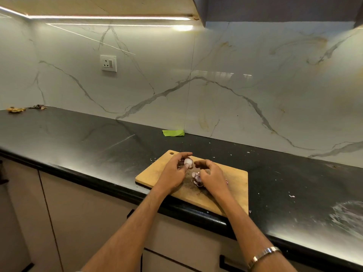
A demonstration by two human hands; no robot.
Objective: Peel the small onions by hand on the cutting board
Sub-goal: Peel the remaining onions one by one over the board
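- While the left hand (172, 171) pinches a small onion (188, 162) just above the far corner of the cutting board (233, 185), around the middle of the frame, its pale flesh is showing, so I'd say it's mostly peeled.
- Right hand (211, 175) sits just beside it with fingers curled; honestly can't tell if it's holding a bit of skin or nothing.
- Under that hand there's a little pile of purple skins (197, 179) on the board, maybe with another onion mixed in, too small to call.
- Next move, my guess: strip whatever skin is left, set that one down, grab the next. Needs a fingernail under the dry layer.
- No bowl or other container in view anywhere, so peels and onions all live on the board.
- Board sits at the front edge of a black counter (98, 138); green scrap (173, 132) by the wall behind it.
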